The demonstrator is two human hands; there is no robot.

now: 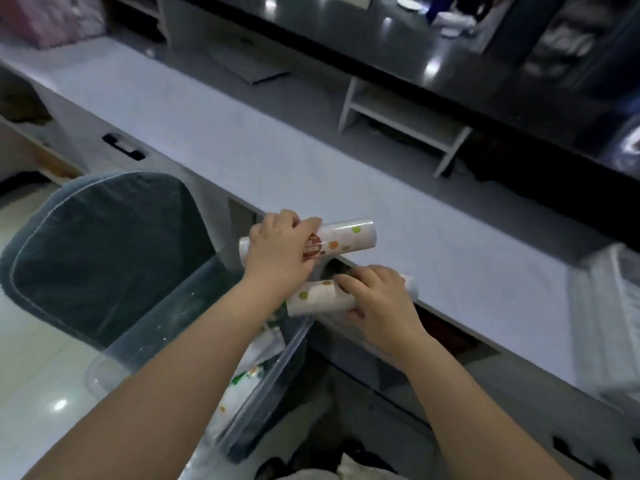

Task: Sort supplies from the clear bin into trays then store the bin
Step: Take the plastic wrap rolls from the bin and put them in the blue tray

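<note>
**Two rolls held at the desk edge, one per hand.**
My left hand [277, 252] grasps the upper white dotted paper roll [349, 237] and my right hand [379, 303] its lower twin [311, 299], just above the clear plastic bin [266, 379] at lower centre. Both are probably bound for the white trays [609, 323] at the right edge.

- One view on record: a head-worn, wide-angle camera looking forward and steeply down over the person's own forearms.
- The frame is tilted: the counter [311, 161] runs diagonally from upper left to lower right.
- Near range: the left hand [280, 251] grips the upper roll [346, 237] and the right hand [377, 303] grips the lower roll [311, 299]. Both sit just below centre, close to the lens, with the forearms entering from the bottom edge.
- The clear bin [263, 368] lies under the hands at lower middle, with the chair back [104, 258] at left.
- The far field along the top edge is dark and blurred.
</note>
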